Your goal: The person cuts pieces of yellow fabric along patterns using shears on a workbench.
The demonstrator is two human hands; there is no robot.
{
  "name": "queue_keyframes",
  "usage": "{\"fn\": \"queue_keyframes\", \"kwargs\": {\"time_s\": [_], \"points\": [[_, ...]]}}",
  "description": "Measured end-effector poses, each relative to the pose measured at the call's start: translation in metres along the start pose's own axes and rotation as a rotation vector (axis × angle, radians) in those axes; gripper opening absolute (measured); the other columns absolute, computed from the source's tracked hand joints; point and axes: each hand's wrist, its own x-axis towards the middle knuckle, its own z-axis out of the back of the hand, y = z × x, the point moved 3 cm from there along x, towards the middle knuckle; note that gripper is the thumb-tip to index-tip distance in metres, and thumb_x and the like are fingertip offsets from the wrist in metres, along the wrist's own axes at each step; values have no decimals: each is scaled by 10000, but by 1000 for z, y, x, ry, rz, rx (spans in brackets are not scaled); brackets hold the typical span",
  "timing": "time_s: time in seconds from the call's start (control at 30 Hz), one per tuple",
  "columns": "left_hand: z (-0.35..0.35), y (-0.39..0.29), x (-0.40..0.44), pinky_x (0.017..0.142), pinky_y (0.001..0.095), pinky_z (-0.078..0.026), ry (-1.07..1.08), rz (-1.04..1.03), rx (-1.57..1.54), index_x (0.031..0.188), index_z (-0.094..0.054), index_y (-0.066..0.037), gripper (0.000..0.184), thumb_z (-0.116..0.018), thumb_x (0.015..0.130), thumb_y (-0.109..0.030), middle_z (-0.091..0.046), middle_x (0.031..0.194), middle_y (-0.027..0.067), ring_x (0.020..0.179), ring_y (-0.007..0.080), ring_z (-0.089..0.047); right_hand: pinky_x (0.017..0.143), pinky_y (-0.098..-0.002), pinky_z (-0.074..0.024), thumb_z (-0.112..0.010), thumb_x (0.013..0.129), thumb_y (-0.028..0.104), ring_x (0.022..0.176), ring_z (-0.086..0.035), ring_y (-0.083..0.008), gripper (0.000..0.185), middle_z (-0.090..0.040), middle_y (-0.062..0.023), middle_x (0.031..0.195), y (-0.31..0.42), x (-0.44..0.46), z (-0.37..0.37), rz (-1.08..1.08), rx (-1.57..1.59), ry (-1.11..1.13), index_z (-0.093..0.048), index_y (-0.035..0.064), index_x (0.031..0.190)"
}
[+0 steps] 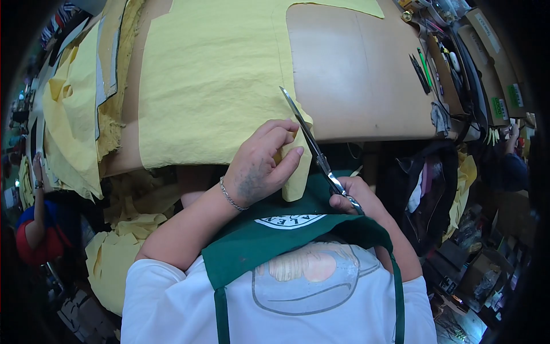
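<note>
A large sheet of yellow fabric [212, 80] lies on the table, its near right corner hanging over the front edge. My left hand [263, 160] is closed on this hanging part, thumb and fingers bent around the fabric. In my right hand [360, 198] is a pair of metal scissors [312, 140], gripped by the handles. The blades point up and away, alongside the fabric's right edge, and look nearly closed. Whether fabric sits between the blades I cannot tell.
Brown table [349, 74] with pens [424, 69] at its right. Stacked pattern pieces [112, 74] and more yellow cloth [71, 114] lie left. A dark bag [421, 189] hangs below the right edge. Another person [37, 229] is at far left; a further arm [511, 137] shows at far right.
</note>
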Motion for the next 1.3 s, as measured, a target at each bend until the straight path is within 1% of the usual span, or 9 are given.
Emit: {"fn": "queue_keyframes", "kwargs": {"time_s": [0.2,0.3,0.5,0.7,0.87,1.0,1.2,1.3], "points": [[-6,-3,4,811,315,-418,16,-8,-26,768,-502,11,101,-575,766,-58,-554,1017,176,953,261,-547,509,-256,-372,-675,595,577,547,-406,-83,588,-449,9,542,-15,-4,2,20,23,-54,-496,18,629],[-9,-4,5,818,304,-406,27,30,-68,772,-505,12,101,-571,773,-63,-552,1020,167,955,245,-541,512,-260,-375,-684,598,558,547,-409,-86,576,-452,5,542,-24,-5,2,37,-2,-77,-503,12,633],[-15,-2,8,823,283,-390,29,30,-156,770,-508,15,100,-557,790,-70,-553,1012,148,948,200,-526,509,-262,-369,-697,619,511,553,-402,-75,538,-446,1,540,-24,-11,-4,43,123,-123,-502,10,631],[-19,-3,10,829,277,-384,59,27,-186,769,-501,19,99,-539,805,-66,-542,1027,140,952,180,-514,485,-261,-354,-703,637,480,541,-378,-65,508,-433,13,530,-37,-12,-3,42,85,-144,-493,18,617],[-25,5,8,833,270,-391,79,137,-336,837,-498,19,86,-512,828,-65,-522,1066,129,962,144,-497,468,-256,-340,-706,649,457,532,-360,-60,492,-414,20,519,-40,-13,-4,44,81,-166,-482,22,602],[-26,8,9,826,267,-407,99,209,-420,900,-503,20,109,-499,839,-70,-513,1081,114,955,126,-497,460,-252,-330,-709,658,436,528,-351,-56,477,-406,22,515,-34,-15,-7,40,110,-171,-471,28,590],[-28,9,10,828,265,-410,98,266,-474,943,-507,22,136,-495,840,-66,-511,1080,108,954,123,-496,458,-251,-327,-709,662,430,521,-342,-57,474,-393,27,506,-33,-16,-7,3,43,-202,-460,36,576],[-27,11,10,832,265,-404,99,212,-458,939,-507,23,133,-492,842,-67,-514,1075,105,963,123,-489,460,-248,-330,-692,667,465,524,-352,-58,485,-402,22,518,-37,-14,-2,48,2,-164,-471,40,594]]}}
